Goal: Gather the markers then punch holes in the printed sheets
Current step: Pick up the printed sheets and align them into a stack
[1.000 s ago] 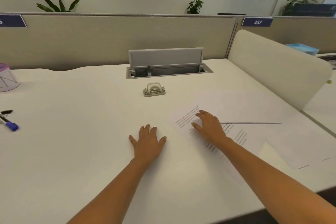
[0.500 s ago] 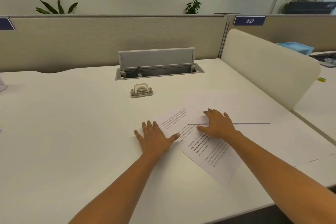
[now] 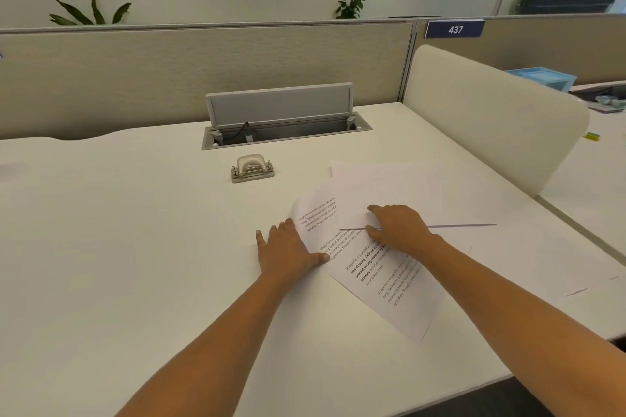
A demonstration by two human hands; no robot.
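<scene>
View: head
Printed sheets (image 3: 389, 284): fanned centre-right, long axis slanting from lower right to upper left.
Left hand (image 3: 286, 249): flat, thumb on the sheets' left edge, gripping nothing.
Right hand (image 3: 401, 230): spread, pressing on the sheets.
Hole punch (image 3: 252, 168): up-frame, apart, nearer the left hand.
Markers: not in view.
Cable well (image 3: 288, 134): lid up, cable inside.

Printed sheets (image 3: 382, 278) dragged leftward under right hand (image 3: 398, 230) — more text exposed, pages now fanned apart. Left hand (image 3: 288, 249) shifted right, thumb now meeting the sheet edge. Markers at the desk (image 3: 135, 247) far left — out of view.
</scene>
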